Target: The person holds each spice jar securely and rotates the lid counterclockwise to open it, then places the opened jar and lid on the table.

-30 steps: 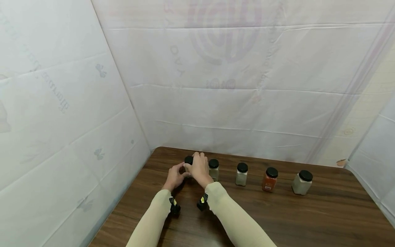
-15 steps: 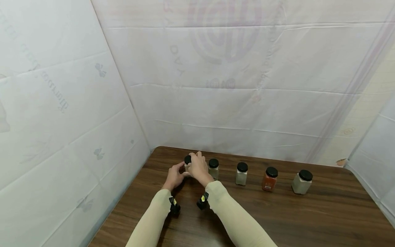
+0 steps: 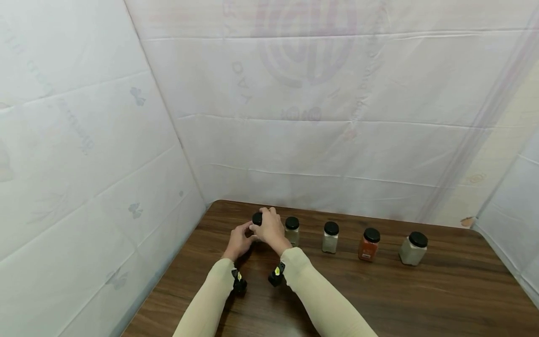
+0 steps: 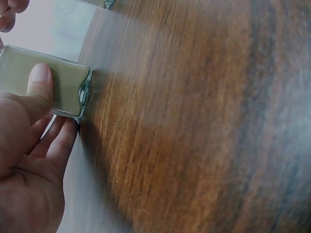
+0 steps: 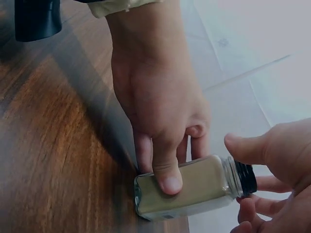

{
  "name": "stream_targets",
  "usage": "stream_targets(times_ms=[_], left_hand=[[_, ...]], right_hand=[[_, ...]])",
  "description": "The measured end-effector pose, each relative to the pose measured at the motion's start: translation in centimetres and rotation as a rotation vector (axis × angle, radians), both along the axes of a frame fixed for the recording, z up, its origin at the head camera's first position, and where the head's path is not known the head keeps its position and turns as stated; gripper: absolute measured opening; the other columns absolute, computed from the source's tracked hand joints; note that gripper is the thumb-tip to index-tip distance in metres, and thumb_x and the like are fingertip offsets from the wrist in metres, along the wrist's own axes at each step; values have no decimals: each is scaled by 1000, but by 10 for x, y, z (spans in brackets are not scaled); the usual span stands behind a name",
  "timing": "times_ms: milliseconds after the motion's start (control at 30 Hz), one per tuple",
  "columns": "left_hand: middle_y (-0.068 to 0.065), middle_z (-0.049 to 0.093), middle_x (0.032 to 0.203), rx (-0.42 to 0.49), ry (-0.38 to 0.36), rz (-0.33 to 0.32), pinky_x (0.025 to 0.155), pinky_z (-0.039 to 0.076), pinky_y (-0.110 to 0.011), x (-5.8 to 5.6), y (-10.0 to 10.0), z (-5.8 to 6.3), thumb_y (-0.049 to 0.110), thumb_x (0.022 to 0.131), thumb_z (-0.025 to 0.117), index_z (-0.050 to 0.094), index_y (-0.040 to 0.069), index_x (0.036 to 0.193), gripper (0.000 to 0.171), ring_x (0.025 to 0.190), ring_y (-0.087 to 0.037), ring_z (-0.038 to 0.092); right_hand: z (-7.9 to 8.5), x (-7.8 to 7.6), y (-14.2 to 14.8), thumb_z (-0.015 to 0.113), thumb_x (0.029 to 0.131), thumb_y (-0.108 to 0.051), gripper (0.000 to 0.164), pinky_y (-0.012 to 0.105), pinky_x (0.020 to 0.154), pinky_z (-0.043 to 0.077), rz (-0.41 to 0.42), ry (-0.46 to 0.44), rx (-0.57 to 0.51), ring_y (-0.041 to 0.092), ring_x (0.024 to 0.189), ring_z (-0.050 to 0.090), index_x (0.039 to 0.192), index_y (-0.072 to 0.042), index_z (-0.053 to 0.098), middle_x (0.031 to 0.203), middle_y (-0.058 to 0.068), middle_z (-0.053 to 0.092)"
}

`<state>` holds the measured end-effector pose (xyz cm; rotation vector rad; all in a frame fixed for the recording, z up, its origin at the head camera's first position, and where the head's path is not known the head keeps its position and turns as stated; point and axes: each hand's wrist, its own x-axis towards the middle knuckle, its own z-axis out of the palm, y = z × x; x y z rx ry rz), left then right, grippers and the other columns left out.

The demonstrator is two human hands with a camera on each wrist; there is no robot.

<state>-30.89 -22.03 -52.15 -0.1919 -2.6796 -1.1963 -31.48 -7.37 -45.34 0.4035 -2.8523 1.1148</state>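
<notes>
My left hand (image 3: 239, 242) grips the square glass body of a spice jar (image 5: 199, 187) filled with greenish-beige powder. Its thumb presses one face, as the left wrist view shows, and the fingers support the other side. The jar's base is at the wooden tabletop near the far left. Around the black screw lid (image 5: 247, 178) are the curled thumb and fingers of my right hand (image 3: 271, 228). Clear glass threads show below the lid in the right wrist view. Immediately right of my hands stands a similar jar (image 3: 292, 232) with a black lid.
Farther along the row, a pale jar (image 3: 330, 239), an orange-red jar (image 3: 367, 248) and a wider pale jar (image 3: 411, 252) stand with black lids on. White sheeting (image 3: 273, 150) rises behind the brown table (image 3: 412, 299) and along its left side.
My right fingers have shifted over the lid, moving slightly left and then back right. The left hand keeps its grip on the spice jar, and the other jars stay put.
</notes>
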Motion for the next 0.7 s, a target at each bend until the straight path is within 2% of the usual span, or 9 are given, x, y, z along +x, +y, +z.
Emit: stream_targets(times_ms=[167, 367, 467, 600, 700], left_hand=[[-19, 68, 131, 11, 3, -18, 101, 52, -52, 0, 2, 0, 7, 94, 75, 62, 0, 140, 49, 122, -36, 64], [-16, 71, 126, 43, -28, -11, 99, 53, -50, 0, 3, 0, 9, 95, 75, 60, 1, 142, 50, 117, -33, 67], [-16, 70, 126, 47, -31, -10, 100, 52, -51, 0, 3, 0, 9, 95, 74, 60, 2, 142, 50, 117, -33, 66], [-17, 69, 128, 30, -23, 1, 101, 51, -52, 0, 1, -1, 9, 94, 75, 60, 0, 142, 51, 120, -35, 65], [-17, 69, 128, 11, -10, 5, 101, 52, -51, 0, 0, -1, 9, 94, 76, 62, 0, 140, 49, 120, -35, 65]], right_hand=[[-3, 0, -1, 77, 95, -32, 55, 51, 88, 56, -13, 28, 10, 37, 125, 55, 143, -12, 59, 143, 14, 53], [-2, -2, -2, 67, 102, -20, 45, 43, 79, 53, 25, 28, 39, 34, 124, 54, 146, -16, 58, 148, 9, 50], [-1, -3, -2, 66, 102, -17, 46, 41, 79, 52, 41, 25, 51, 34, 124, 54, 148, -18, 56, 150, 8, 49], [-1, -1, -2, 71, 99, -20, 56, 47, 89, 53, 46, 34, 24, 36, 128, 52, 152, -17, 51, 151, 11, 49], [-2, 0, -1, 77, 95, -26, 64, 52, 95, 52, 12, 65, -23, 39, 128, 51, 152, -13, 49, 148, 16, 49]])
